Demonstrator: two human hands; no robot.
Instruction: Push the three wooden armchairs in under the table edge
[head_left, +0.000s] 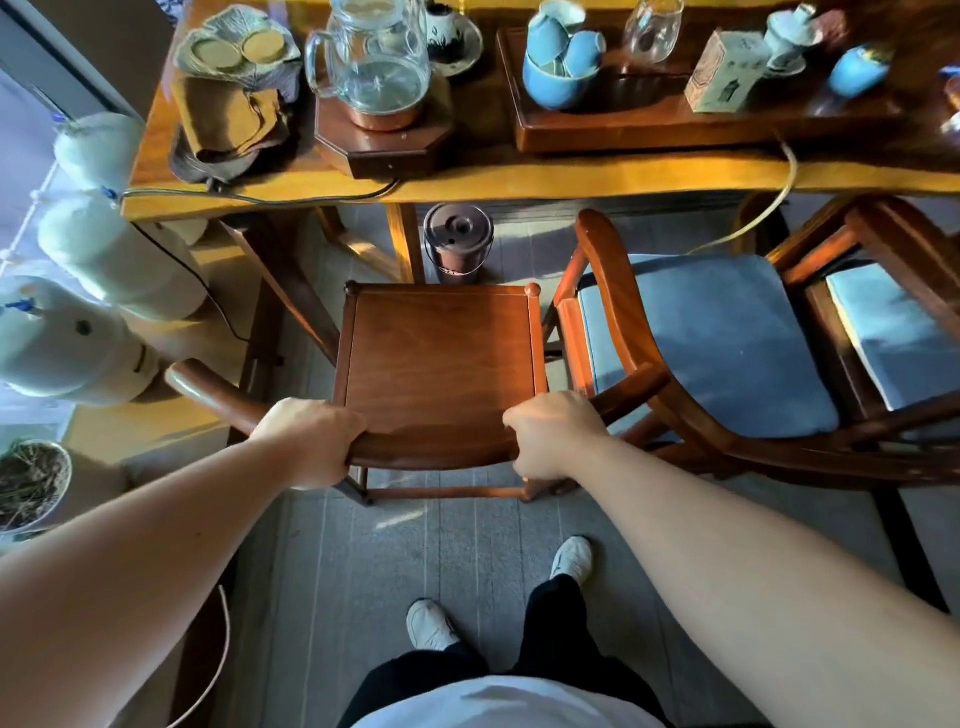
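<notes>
Hands grip the curved back rail of the bare-seated armchair (441, 358): left hand (311, 441) and right hand (556, 434) each have fingers curled tight round the rail, one at each side of the seat. That seat runs straight away from the person toward the table (467, 182), its front edge short of the table edge and just behind a lidded dark bucket (457, 244) on the floor, so I judge a straight forward push is needed. Two blue-cushioned armchairs, the nearer armchair (701, 338) and the far armchair (893, 322), stand to the right; the printed box (724, 73) carries nothing legible.

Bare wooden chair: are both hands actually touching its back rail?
Touching. The head view shows the left hand and right hand wrapped over the back rail of the bare chair.
</notes>
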